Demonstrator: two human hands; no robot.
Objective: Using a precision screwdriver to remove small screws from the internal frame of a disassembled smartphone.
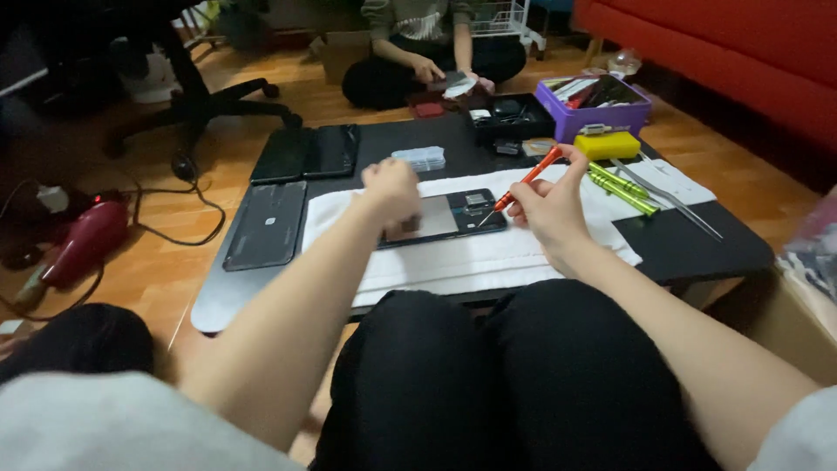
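The right hand (547,208) grips an orange screwdriver (521,185), tip down on an opened phone (453,216). The left hand (392,192), curled, presses on the phone's near end. The phone lies on a white towel (453,262) mid-tabletop (697,244). A purple box (593,109) sits at the far right corner.

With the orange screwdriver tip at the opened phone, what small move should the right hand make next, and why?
Probably turn the screwdriver in place. The right hand holds it slanted with its tip down on the top corner of the opened phone, and the left hand presses on the phone, which lies on the white towel. Whether the tip sits in a screw is too small to tell.
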